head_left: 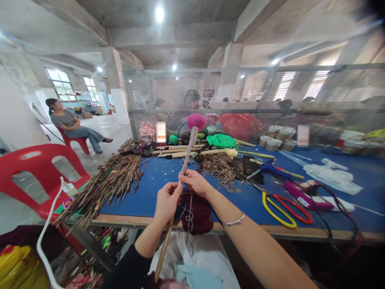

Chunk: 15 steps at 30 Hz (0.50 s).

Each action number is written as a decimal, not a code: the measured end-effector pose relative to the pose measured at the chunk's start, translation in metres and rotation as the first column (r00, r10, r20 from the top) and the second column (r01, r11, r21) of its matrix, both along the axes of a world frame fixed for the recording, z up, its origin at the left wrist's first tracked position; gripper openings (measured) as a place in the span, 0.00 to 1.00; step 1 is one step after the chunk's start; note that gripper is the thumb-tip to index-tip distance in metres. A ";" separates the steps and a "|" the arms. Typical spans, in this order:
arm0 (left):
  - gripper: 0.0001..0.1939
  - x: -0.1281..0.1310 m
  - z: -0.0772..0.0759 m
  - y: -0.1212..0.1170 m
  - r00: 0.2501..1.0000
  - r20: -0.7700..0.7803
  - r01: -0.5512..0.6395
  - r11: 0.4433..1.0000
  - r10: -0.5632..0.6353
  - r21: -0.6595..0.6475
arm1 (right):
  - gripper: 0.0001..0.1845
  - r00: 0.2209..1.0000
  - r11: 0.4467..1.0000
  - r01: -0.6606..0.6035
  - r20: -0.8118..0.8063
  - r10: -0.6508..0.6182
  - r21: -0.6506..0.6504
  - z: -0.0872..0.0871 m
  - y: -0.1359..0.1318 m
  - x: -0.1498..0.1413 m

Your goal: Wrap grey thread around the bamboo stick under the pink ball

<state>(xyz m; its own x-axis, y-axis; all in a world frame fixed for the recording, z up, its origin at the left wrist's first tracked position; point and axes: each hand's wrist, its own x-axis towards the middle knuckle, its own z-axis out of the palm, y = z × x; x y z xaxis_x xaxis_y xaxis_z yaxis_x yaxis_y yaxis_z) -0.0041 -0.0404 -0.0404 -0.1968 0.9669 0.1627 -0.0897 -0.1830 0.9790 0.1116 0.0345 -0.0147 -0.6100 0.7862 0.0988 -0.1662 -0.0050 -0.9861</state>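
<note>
Concrete hall, blue-topped table (156, 172): long wooden stick (164, 251), upper length grey-wrapped, round magenta head (197, 121) on top, slants over near edge, pinched in fingertips of left hand (167, 200) and right hand (195, 182). Dark maroon fabric bundle (198, 216) just beside hands.

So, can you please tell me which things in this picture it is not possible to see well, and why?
All in the head view:
- Stick, where gripped: covered by fingers of the left hand and right hand.
- Its lower end: lost in blur near the bottom edge.
- Person opposite: obscured by the perforated screen.
- Contents of the pale containers: too small and blurred.
- White cable: cut off by the bottom edge.
</note>
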 end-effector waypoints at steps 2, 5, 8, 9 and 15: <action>0.19 0.001 0.000 0.000 0.995 0.075 0.070 0.997 -0.067 -0.037 | 0.21 0.999 0.999 -0.034 0.006 0.034 -0.003 -0.001 0.000 0.000; 0.23 0.002 0.001 0.000 0.970 0.209 0.135 0.989 -0.122 -0.052 | 0.21 0.999 0.999 -0.045 0.013 0.045 0.022 -0.006 0.000 -0.003; 0.27 0.002 0.001 0.001 0.961 0.254 0.131 0.989 -0.109 -0.072 | 0.23 0.998 0.994 0.027 0.046 -0.032 0.109 -0.012 0.004 -0.005; 0.28 0.002 0.001 0.001 0.963 0.250 0.125 0.988 -0.100 -0.088 | 0.24 0.995 0.989 0.055 0.073 -0.066 0.140 -0.013 0.006 -0.005; 0.34 0.001 0.002 0.002 0.962 0.267 0.102 0.987 -0.066 -0.126 | 0.24 0.888 0.856 0.278 0.224 -0.402 0.435 0.011 -0.005 0.003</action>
